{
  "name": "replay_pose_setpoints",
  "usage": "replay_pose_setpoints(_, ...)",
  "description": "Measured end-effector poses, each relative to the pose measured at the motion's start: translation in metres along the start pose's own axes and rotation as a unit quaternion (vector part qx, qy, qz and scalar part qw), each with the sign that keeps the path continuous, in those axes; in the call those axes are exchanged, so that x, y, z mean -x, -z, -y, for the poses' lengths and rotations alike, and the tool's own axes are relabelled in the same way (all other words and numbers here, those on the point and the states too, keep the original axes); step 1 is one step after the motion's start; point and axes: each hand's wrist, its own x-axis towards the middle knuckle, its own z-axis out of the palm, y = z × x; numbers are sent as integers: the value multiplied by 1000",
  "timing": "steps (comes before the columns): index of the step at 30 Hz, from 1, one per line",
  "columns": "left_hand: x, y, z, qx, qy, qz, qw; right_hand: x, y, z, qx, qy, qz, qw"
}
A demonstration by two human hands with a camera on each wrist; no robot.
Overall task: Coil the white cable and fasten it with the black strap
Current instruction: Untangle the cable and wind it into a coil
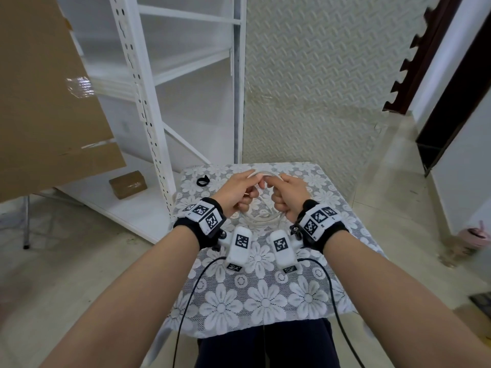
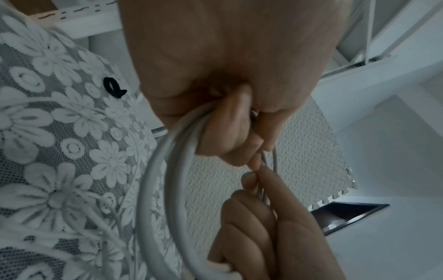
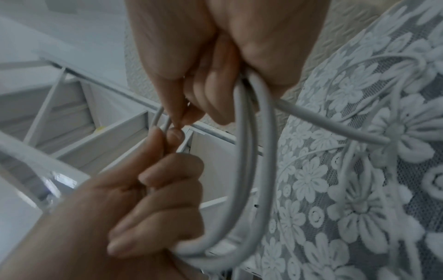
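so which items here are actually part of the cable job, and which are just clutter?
Part of the job:
- thin white cable, looped, gripped by the left hand and right hand
- small black strap, lying untouched on the lace-covered table

Just lying about:
- small brown cardboard box on the white metal shelf unit
- large cardboard sheet

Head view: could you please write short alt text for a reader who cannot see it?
Two hands, left hand and right hand, hold a coiled white cable above a table with a lace flower cloth. A black strap lies on the cloth, untouched, beside the left hand.
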Motion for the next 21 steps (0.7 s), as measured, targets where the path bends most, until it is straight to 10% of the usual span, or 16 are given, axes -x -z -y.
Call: replay_pose_setpoints(21,7,7,1,166,48,116,978,-6,-5,7,-121,-15,-28,992)
